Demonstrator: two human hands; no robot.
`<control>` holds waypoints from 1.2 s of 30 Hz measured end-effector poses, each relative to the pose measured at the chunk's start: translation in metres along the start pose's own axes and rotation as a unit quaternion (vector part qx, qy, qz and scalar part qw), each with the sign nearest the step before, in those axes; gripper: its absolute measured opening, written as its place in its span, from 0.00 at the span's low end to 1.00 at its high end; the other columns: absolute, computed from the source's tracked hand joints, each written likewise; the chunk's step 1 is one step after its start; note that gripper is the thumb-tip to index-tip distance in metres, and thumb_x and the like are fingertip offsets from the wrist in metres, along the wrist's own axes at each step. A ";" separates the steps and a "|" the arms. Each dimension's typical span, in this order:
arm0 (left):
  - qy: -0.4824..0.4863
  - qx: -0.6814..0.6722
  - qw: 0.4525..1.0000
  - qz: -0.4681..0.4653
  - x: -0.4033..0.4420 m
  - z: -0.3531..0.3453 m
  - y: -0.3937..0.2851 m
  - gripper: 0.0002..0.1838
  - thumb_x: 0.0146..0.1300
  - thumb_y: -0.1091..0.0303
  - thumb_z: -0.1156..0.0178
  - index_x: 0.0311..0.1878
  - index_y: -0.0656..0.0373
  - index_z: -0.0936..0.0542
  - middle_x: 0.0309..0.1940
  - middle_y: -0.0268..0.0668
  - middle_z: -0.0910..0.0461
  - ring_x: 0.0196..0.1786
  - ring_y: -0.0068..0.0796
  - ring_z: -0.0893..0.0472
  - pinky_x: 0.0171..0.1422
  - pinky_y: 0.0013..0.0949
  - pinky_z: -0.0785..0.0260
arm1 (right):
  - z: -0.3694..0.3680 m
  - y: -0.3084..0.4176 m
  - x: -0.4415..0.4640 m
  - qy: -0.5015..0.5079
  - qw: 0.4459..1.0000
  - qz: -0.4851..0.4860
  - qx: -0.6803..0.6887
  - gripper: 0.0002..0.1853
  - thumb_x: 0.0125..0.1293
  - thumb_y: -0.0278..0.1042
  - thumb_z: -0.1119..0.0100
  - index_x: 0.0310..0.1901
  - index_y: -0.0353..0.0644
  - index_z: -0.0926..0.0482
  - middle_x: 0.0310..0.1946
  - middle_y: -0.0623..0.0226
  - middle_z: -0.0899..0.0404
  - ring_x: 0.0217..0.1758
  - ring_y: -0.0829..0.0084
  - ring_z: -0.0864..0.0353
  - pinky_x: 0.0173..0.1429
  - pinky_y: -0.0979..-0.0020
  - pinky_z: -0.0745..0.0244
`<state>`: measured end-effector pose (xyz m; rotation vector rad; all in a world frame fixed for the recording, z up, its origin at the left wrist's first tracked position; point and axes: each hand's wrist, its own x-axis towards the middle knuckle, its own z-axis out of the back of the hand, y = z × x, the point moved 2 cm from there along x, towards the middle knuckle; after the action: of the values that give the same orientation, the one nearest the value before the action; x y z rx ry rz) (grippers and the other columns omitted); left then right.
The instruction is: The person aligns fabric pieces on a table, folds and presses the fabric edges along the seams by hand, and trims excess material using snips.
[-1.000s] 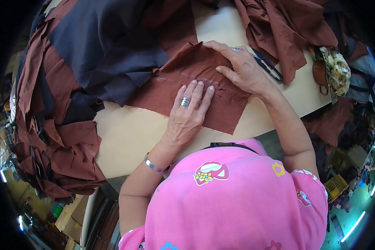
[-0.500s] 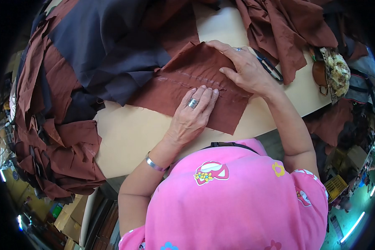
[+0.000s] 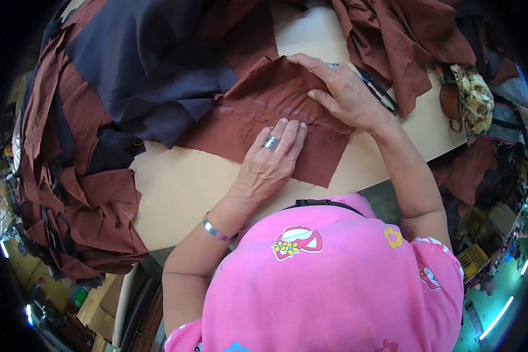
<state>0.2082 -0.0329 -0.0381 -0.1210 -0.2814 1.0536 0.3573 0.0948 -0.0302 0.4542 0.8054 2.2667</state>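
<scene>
A piece of reddish-brown cloth with a pale seam line across it lies on the table in front of me. My left hand rests palm down on its lower part, just below the seam, with the fingers stretched out. On the upper right of the cloth, my right hand lies with its thumb apart from the forefinger, which reaches to the cloth's top edge. Its other fingers are mostly hidden. The cloth is wrinkled and slightly raised between the two hands.
Dark navy cloth overlaps the brown piece at upper left. More brown cloth is heaped at left and upper right. A black-handled tool, perhaps scissors, lies beyond my right hand. A brown pouch hangs at the table's right edge.
Both hands keep nearly the same places on the cloth. My left hand's fingers have shifted very slightly upward, and the raised fold by my right hand looks a little smoother.
</scene>
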 end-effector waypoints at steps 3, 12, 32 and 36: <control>0.002 0.001 1.000 0.006 0.000 -0.001 -0.001 0.25 0.56 0.71 0.51 0.60 0.61 0.28 0.56 0.40 0.31 0.59 0.37 0.27 0.62 0.39 0.35 | 0.000 -0.001 0.000 0.002 1.000 -0.005 0.004 0.33 0.56 0.23 0.41 0.65 0.51 0.36 0.55 0.61 0.26 0.44 0.56 0.26 0.53 0.61 0.33; 0.019 0.031 0.999 0.000 0.002 0.000 -0.002 0.27 0.57 0.70 0.51 0.63 0.62 0.30 0.57 0.40 0.32 0.59 0.36 0.27 0.60 0.38 0.34 | 0.000 0.001 0.002 -0.036 0.998 0.038 -0.020 0.33 0.54 0.23 0.39 0.63 0.50 0.36 0.31 0.56 0.21 0.37 0.54 0.22 0.47 0.58 0.30; 0.011 0.108 0.994 0.002 0.009 0.002 -0.012 0.26 0.57 0.69 0.50 0.62 0.55 0.28 0.54 0.39 0.29 0.55 0.33 0.26 0.58 0.36 0.34 | 0.001 0.004 0.002 -0.028 0.999 0.037 -0.022 0.33 0.54 0.23 0.40 0.63 0.52 0.36 0.40 0.59 0.20 0.39 0.57 0.21 0.50 0.59 0.31; 0.010 0.106 0.994 0.008 0.012 0.004 -0.015 0.27 0.56 0.69 0.50 0.62 0.55 0.28 0.53 0.39 0.29 0.54 0.34 0.26 0.56 0.35 0.33 | 0.001 0.005 0.002 -0.016 0.999 0.013 -0.038 0.33 0.54 0.22 0.40 0.63 0.49 0.35 0.41 0.58 0.20 0.40 0.56 0.22 0.50 0.59 0.31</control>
<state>0.2248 -0.0302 -0.0287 0.0573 -0.1487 1.0908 0.3536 0.0941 -0.0266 0.4675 0.6995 2.2999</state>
